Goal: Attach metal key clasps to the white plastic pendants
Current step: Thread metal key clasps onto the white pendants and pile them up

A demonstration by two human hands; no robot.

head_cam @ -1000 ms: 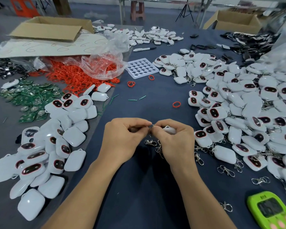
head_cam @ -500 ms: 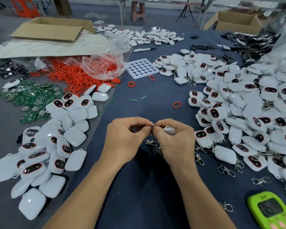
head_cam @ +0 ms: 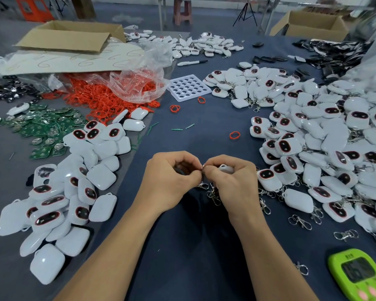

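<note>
Straight toward the person from the white cell tray [head_cam: 189, 88], both hands met above the dark blue surface [head_cam: 195, 246]. The left hand [head_cam: 169, 181] had its fingers curled, thumb and forefinger pinching a small metal ring [head_cam: 202, 167] where the two hands touched. The right hand [head_cam: 232, 183] had its fingers curled round a white pendant [head_cam: 226, 168], only the top edge of which showed between them, and its fingertips pressed against the same ring. Whether the ring was already through the pendant's loop could not be told.

Just below the hands, on the side away from the tray, a small cluster of metal clasps [head_cam: 213, 195] lay on the surface. Right of the tray and nearer the person spread a large heap of pendants with clasps [head_cam: 323, 148]. Left of the tray and nearer the person lay a pile of bare pendants [head_cam: 74, 181]. Directly left of the tray sat a mound of red rings [head_cam: 109, 98] under clear plastic, with green circuit boards [head_cam: 41, 129] further left. A green timer [head_cam: 360, 276] lay far from the tray, at the near right corner.
</note>
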